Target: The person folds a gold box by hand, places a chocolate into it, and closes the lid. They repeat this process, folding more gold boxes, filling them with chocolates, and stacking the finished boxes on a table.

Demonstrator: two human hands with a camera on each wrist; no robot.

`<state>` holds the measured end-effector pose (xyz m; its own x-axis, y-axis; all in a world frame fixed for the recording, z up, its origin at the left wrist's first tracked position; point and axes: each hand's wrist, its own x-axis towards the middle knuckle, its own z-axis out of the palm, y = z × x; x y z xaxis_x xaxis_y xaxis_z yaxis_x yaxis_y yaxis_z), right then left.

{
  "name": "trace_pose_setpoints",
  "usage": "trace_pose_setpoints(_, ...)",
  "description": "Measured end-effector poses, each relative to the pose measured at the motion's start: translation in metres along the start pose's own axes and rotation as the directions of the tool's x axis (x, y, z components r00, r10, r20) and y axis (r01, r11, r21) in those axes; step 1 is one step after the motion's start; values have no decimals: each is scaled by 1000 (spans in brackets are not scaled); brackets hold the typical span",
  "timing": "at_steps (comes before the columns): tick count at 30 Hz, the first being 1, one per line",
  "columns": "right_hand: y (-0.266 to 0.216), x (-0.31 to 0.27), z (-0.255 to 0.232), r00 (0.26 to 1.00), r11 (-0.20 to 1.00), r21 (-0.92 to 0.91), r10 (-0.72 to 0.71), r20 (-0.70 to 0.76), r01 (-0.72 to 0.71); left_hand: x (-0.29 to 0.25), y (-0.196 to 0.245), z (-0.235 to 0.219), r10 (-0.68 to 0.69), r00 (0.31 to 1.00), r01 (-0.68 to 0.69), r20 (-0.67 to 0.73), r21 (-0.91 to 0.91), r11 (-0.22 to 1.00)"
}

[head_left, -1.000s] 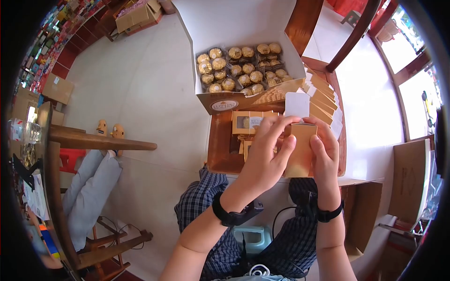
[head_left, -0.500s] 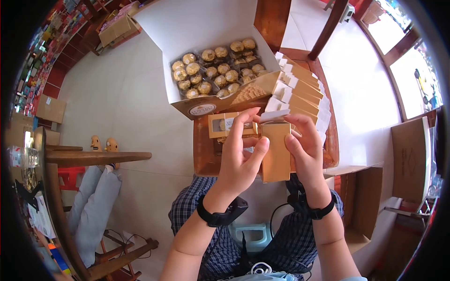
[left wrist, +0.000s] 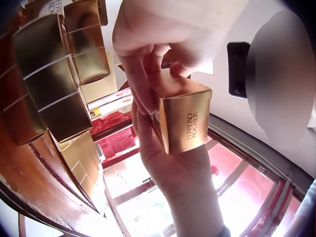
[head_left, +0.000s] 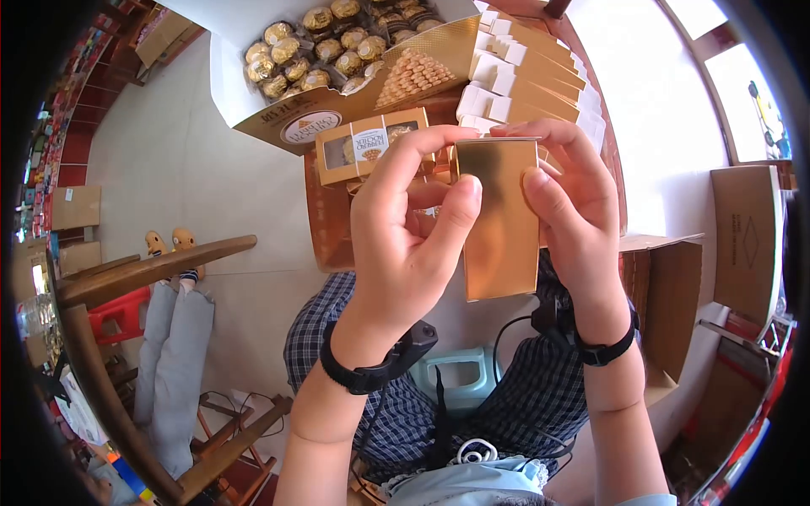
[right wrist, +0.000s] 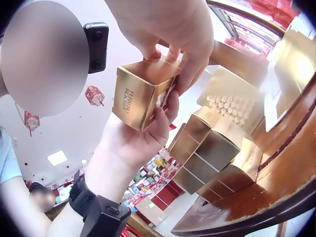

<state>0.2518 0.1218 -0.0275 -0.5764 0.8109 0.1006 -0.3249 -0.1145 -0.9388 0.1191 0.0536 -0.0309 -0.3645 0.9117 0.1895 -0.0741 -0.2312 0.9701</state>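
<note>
Gold rectangular cardboard box (head_left: 504, 232): pinched between thumb and fingers of left hand (head_left: 401, 223) and right hand (head_left: 582, 207), near brown wooden surface (head_left: 324, 226). End lettering, "FERRERO ROCHER": legible in wrist views, hidden from head view.

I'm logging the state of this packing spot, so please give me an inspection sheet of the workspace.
Surface: brown wooden top, partly covered by boxes.
Job's things: gold box held above the surface; windowed box in front of large open box, which contains gold-wrapped chocolates; overlapping gold cartons with white flaps.
Clutter: open cardboard box at the person's right.
Hands: left hand and right hand grip the gold box from opposite sides, both thumbs on its near face.
Cables: black cable curving between the person's legs; its full run is hidden.
Surroundings: another person's legs at the left.
</note>
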Motion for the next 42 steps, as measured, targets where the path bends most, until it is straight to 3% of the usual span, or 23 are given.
trace_pose_setpoints(4,-8,0,-7,998,998,29,51,-38,-50,-1,-2,3,-41,999,40,31,35,999)
trace_pose_setpoints(6,-12,-1,-16,972,976,57,214,-94,-209,-2,-5,7,49,996,-57,71,116,992)
trace_pose_setpoints(8,-8,-1,-21,969,976,-1,216,-117,-218,-4,-5,10,40,996,-47,75,105,993)
trace_pose_setpoints(10,-4,0,-22,996,996,-1,90,-10,-90,-3,-3,8,22,993,-46,116,205,978)
trace_pose_setpoints(12,-5,0,-22,996,994,-65,93,-5,-93,-2,-3,8,54,991,-80,122,219,972)
trace_pose_setpoints(14,-7,0,-23,996,987,-132,93,1,-92,-3,3,9,-45,991,16,123,230,973)
trace_pose_setpoints(16,-7,1,-27,985,968,-184,173,-8,-171,-1,-2,9,-30,990,-2,136,227,974)
trace_pose_setpoints(20,-3,-1,-31,988,977,-148,152,-6,-151,-4,0,6,-42,973,-28,226,298,954)
trace_pose_setpoints(21,-5,-1,-32,979,974,-93,205,-3,-204,-4,0,5,-39,966,-46,254,322,946)
trace_pose_setpoints(26,-3,-2,-37,964,963,-48,267,-6,-267,-4,0,5,-31,964,-40,264,259,965)
trace_pose_setpoints(28,-3,-2,-38,965,964,-45,262,10,-261,-3,4,3,-35,948,-82,316,350,933)
trace_pose_setpoints(30,-5,-2,-39,965,965,-42,260,26,-259,-3,5,4,-27,949,-83,314,331,940)
trace_pose_setpoints(32,-9,-1,-38,957,959,-33,284,62,-282,-3,6,4,-56,957,-29,285,283,959)
trace_pose_setpoints(36,-10,-2,-35,966,967,-117,238,97,-226,-2,10,-1,-59,971,19,231,171,985)
trace_pose_setpoints(38,-12,-3,-32,984,982,-172,104,144,-78,-2,15,-2,-38,973,-7,230,192,981)
trace_pose_setpoints(40,-13,-4,-32,986,948,-316,74,150,-23,-3,17,-4,37,972,-105,231,288,952)
trace_pose_setpoints(42,-15,-4,-30,982,944,-329,71,174,-10,-3,25,-6,6,975,-59,221,231,971)
